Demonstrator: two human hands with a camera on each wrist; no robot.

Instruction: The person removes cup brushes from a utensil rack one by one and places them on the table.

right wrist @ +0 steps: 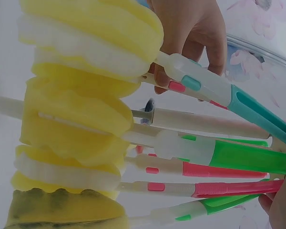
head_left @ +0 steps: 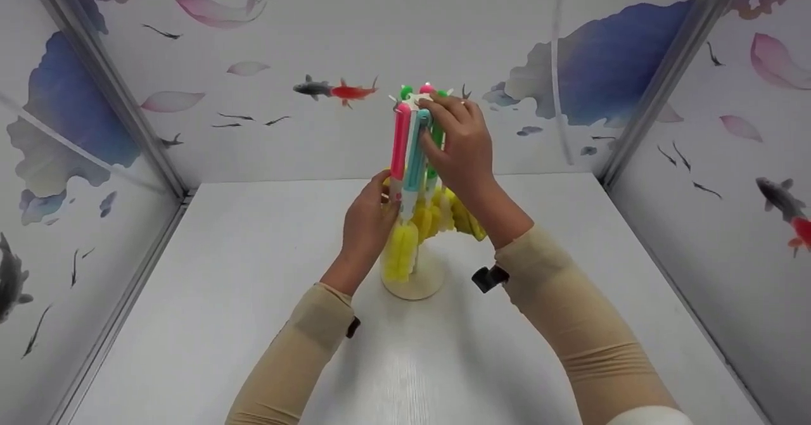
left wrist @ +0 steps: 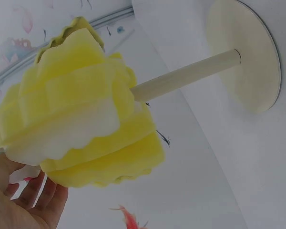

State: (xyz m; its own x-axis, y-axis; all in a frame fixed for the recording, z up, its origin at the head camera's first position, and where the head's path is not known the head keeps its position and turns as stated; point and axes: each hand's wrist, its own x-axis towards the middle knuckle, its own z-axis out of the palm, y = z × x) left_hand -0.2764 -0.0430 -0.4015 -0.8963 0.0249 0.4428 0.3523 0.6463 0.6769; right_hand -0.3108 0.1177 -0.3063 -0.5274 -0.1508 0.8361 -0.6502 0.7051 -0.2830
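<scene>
A cream brush stand (head_left: 433,280) carries several sponge bottle brushes hanging from its hooked top. My left hand (head_left: 367,216) grips the pale neck of a pink-handled sponge brush (head_left: 400,143) on the near left side; in the left wrist view yellow and white sponge heads (left wrist: 62,109) stand beside its fingers. My right hand (head_left: 467,140) holds the stand's top from the right, fingertips over the hub, thumb against the teal-handled brush (head_left: 415,159). The right wrist view shows a green-handled brush (right wrist: 250,155) among the others, partly hidden behind the hands in the head view.
The stand's round base rests on a white table (head_left: 253,298). Panels printed with fish and petals enclose it, with a back wall (head_left: 304,140) behind the stand and metal corner posts (head_left: 120,89) at the sides.
</scene>
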